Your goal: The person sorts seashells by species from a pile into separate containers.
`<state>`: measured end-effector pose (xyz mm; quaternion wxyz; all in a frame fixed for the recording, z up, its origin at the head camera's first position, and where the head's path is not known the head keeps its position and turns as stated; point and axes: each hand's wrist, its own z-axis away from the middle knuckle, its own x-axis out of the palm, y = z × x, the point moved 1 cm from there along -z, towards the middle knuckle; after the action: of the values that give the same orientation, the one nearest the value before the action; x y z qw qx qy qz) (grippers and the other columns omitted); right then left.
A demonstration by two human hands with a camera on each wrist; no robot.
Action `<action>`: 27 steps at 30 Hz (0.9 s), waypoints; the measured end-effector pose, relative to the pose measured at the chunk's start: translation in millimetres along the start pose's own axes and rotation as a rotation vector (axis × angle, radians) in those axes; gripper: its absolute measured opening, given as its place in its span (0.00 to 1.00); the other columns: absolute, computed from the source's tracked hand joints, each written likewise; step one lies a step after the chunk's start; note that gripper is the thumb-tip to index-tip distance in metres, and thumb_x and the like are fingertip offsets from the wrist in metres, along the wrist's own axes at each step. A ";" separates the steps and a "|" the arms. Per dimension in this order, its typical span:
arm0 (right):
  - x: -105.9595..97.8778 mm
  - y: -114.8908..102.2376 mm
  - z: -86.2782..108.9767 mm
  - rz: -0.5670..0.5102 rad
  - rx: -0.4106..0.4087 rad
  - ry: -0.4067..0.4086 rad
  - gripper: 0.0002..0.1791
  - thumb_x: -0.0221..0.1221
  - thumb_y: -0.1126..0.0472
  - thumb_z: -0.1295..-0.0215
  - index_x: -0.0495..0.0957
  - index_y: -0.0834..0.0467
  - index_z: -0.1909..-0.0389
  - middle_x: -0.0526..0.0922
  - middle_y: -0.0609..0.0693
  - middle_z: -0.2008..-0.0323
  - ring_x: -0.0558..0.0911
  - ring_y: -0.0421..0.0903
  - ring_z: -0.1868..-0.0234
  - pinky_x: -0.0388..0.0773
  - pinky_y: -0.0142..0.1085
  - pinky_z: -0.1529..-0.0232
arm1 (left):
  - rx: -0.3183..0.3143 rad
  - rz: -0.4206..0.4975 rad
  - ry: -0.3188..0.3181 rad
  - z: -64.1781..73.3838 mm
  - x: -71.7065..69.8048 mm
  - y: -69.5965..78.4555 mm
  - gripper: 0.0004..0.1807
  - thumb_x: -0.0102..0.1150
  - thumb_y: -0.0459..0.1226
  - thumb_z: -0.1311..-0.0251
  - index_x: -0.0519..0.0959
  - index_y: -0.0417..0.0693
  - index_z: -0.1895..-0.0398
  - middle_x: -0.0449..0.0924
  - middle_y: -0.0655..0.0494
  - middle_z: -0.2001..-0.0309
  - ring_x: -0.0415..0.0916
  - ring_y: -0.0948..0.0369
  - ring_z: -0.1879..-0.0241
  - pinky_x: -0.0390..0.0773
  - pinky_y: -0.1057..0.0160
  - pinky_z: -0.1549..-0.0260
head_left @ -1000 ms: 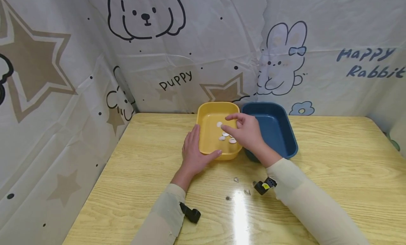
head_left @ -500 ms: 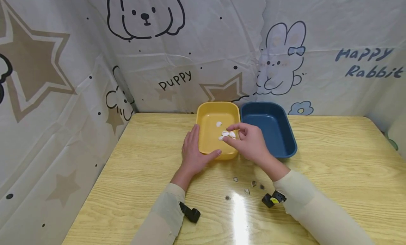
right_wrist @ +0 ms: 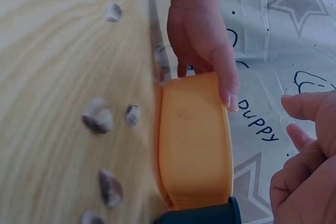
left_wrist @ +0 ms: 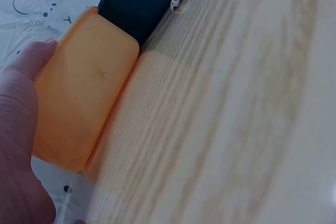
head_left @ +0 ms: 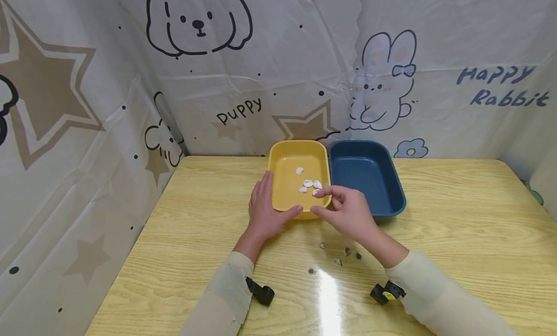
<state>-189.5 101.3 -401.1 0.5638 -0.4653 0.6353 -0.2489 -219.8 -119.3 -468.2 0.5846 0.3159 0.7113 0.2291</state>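
My left hand (head_left: 265,208) rests against the front left corner of a yellow plastic tub (head_left: 285,193). Its fingers lie along the outer left wall, and the thumb reaches over the front rim. Inside the tub are several small white shells (head_left: 308,183). My right hand (head_left: 348,210) hovers at the tub's front right corner, index fingertip overlapping one shell in the head view. In the right wrist view, the thumb and index finger of the right hand (right_wrist: 310,156) stand apart with nothing between them.
A dark blue tub (head_left: 365,181) stands directly right of the yellow one, close to the patterned cloth (head_left: 304,75) behind the table. Several small grey-brown shells (head_left: 346,252) lie scattered on the wooden table (head_left: 457,239) in front of the tubs.
My right hand has drawn back from over the shells toward the tub's front right corner, its thumb and index finger spreading apart. The left hand and both tubs stay put.
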 end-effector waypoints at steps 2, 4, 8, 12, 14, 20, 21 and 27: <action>-0.6 1.5 4.7 0.006 -0.008 -0.004 0.12 0.75 0.60 0.45 0.85 0.57 0.61 0.57 0.44 0.89 0.62 0.43 0.86 0.57 0.34 0.82 | 0.004 0.003 0.003 0.3 -0.2 0.2 0.66 0.70 0.66 0.53 0.42 0.53 0.18 0.41 0.59 0.20 0.39 0.49 0.24 0.45 0.41 0.31; -1.1 3.3 9.4 0.019 -0.012 -0.009 0.13 0.75 0.59 0.45 0.85 0.57 0.61 0.56 0.43 0.88 0.61 0.42 0.85 0.57 0.34 0.81 | 0.009 0.006 0.006 0.4 -0.1 0.0 0.67 0.70 0.65 0.54 0.42 0.52 0.18 0.41 0.59 0.20 0.40 0.48 0.24 0.45 0.40 0.32; -1.9 6.2 18.0 0.035 -0.004 -0.023 0.13 0.75 0.56 0.45 0.85 0.56 0.62 0.56 0.43 0.88 0.56 0.41 0.84 0.55 0.35 0.79 | 0.008 0.009 0.006 0.7 0.0 -0.6 0.67 0.70 0.65 0.54 0.42 0.53 0.18 0.41 0.60 0.20 0.40 0.48 0.24 0.45 0.41 0.32; -2.2 9.2 23.5 0.052 0.000 -0.034 0.13 0.75 0.57 0.45 0.86 0.56 0.62 0.57 0.42 0.88 0.56 0.40 0.85 0.55 0.35 0.80 | 0.001 0.017 0.001 0.7 0.2 -0.6 0.67 0.70 0.66 0.54 0.41 0.55 0.18 0.40 0.61 0.20 0.39 0.50 0.24 0.45 0.41 0.31; -2.6 10.7 25.6 0.061 0.002 -0.045 0.13 0.75 0.57 0.45 0.86 0.56 0.62 0.58 0.42 0.88 0.57 0.40 0.85 0.56 0.35 0.80 | -0.002 0.018 -0.001 0.6 0.1 -0.2 0.67 0.70 0.66 0.54 0.41 0.55 0.18 0.40 0.62 0.20 0.38 0.50 0.24 0.44 0.42 0.31; -0.8 19.2 32.9 0.074 0.047 -0.111 0.13 0.74 0.59 0.45 0.86 0.58 0.60 0.59 0.42 0.88 0.58 0.39 0.87 0.57 0.34 0.82 | -0.013 0.020 -0.011 0.5 0.4 0.6 0.67 0.70 0.67 0.54 0.40 0.56 0.18 0.39 0.63 0.20 0.37 0.52 0.24 0.43 0.42 0.31; 0.0 21.0 34.0 0.081 0.054 -0.122 0.13 0.74 0.59 0.45 0.86 0.59 0.60 0.59 0.42 0.88 0.58 0.39 0.87 0.57 0.33 0.83 | -0.015 0.019 -0.011 0.3 0.5 0.6 0.67 0.70 0.67 0.54 0.40 0.56 0.18 0.39 0.63 0.20 0.37 0.52 0.24 0.43 0.42 0.31; 4.5 29.9 38.8 0.129 0.086 -0.167 0.13 0.74 0.59 0.45 0.86 0.58 0.61 0.59 0.42 0.89 0.58 0.39 0.87 0.56 0.32 0.83 | -0.011 0.008 -0.006 -0.2 0.6 0.3 0.66 0.69 0.67 0.53 0.40 0.57 0.18 0.39 0.62 0.20 0.38 0.51 0.24 0.44 0.42 0.31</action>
<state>-161.7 118.7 -437.7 0.6489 -0.4179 0.6038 -0.1994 -219.9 -118.7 -468.4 0.5876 0.3161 0.7070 0.2345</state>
